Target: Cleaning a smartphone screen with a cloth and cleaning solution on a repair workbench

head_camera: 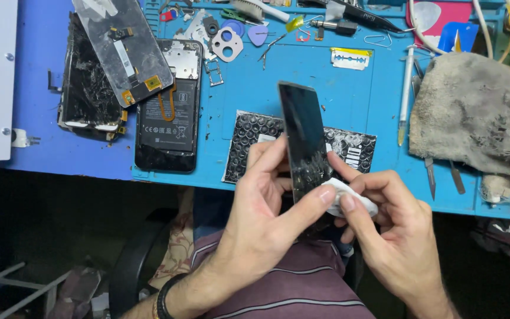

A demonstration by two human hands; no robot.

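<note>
My left hand grips a dark phone screen panel by its lower end and holds it upright, tilted above the mat's front edge. My right hand pinches a small white wipe against the lower part of the panel, where the glass looks cracked. Both hands hover over my lap, just in front of the blue work mat.
An opened phone body, a shattered screen and a loose display panel lie at the left. A black bubble-wrap pouch sits behind the hands. A dirty grey cloth, a syringe, blades, picks and tweezers lie about.
</note>
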